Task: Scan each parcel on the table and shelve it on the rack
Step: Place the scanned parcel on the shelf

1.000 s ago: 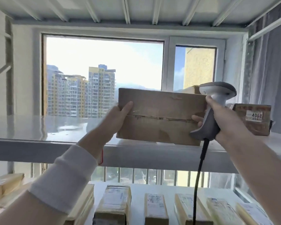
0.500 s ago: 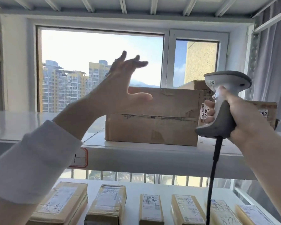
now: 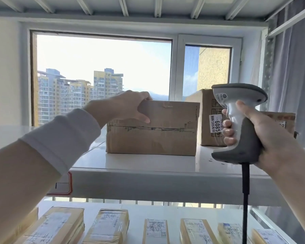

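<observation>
A brown cardboard parcel (image 3: 162, 131) rests flat on the white rack shelf (image 3: 148, 175) in front of the window. My left hand (image 3: 127, 107) grips its top left corner, thumb on the front face and fingers over the top edge. My right hand (image 3: 261, 131) is closed round the handle of a grey and white barcode scanner (image 3: 239, 106), held upright to the right of the parcel, its black cable (image 3: 245, 199) hanging straight down.
A taller box (image 3: 205, 110) with a white 6085 sticker stands behind the scanner, another brown box (image 3: 282, 120) at far right. Several labelled parcels (image 3: 106, 226) lie in a row on the lower shelf. Rack beams run overhead; a grey curtain hangs right.
The parcel was set down on the shelf; my left hand let go, lifted open above it, and has now come back down onto its top left corner. The scanner has stayed to the right.
</observation>
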